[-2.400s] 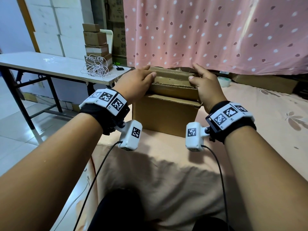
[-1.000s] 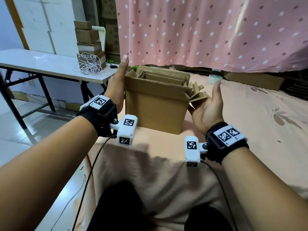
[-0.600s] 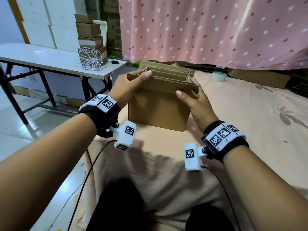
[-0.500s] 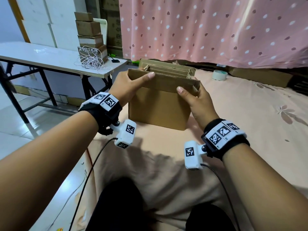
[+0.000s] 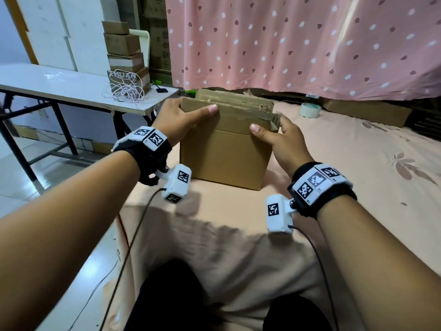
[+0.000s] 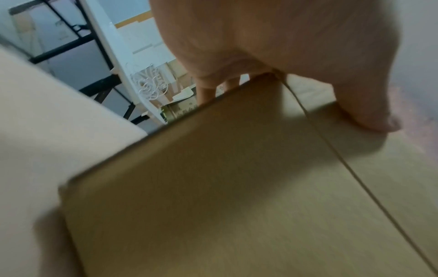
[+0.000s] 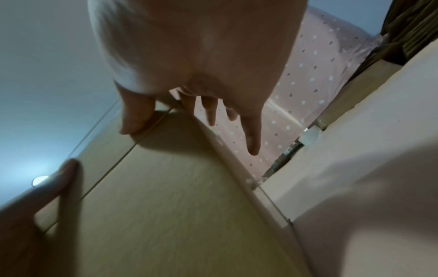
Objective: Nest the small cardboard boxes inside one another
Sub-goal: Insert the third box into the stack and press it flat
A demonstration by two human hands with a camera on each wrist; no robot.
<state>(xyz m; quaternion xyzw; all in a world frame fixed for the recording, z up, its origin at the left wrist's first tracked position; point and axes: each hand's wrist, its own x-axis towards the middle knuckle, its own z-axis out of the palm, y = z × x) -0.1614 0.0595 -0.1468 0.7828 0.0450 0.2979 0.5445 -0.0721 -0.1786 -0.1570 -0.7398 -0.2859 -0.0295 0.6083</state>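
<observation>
Gripping the near top flap (image 5: 229,119) of the cardboard box (image 5: 224,158), both hands work from opposite corners. Left hand (image 5: 177,120): thumb lies flat along the flap's front face, pointing right; fingers (image 6: 206,91) wrap round the box's left top corner, clenched on the flap. Right hand (image 5: 278,139): thumb presses the flap's front near its right end, fingers (image 7: 251,131) reach past the right corner along the side, looser but also holding the flap. In the right wrist view the left thumb shows at lower left on the same cardboard face.

The flap stands roughly upright w/ its top edge level. Behind it, several more cardboard edges (image 5: 236,99) line up close together, one behind another, at the box mouth; can't tell how deep they sit. Right end of the flap looks torn and crumpled.

The box rests upright on a bed w/ a pink floral sheet (image 5: 358,163), just in front of the person's knees.

Further out: a tape roll (image 5: 309,110) on the sheet to the right, well apart from the box; a flat cardboard box (image 5: 367,111) behind it along the pink dotted curtain (image 5: 298,44). Left, a white bench (image 5: 59,84) carries a tangle of white cord (image 5: 126,90) and a stack of small boxes (image 5: 124,51).
</observation>
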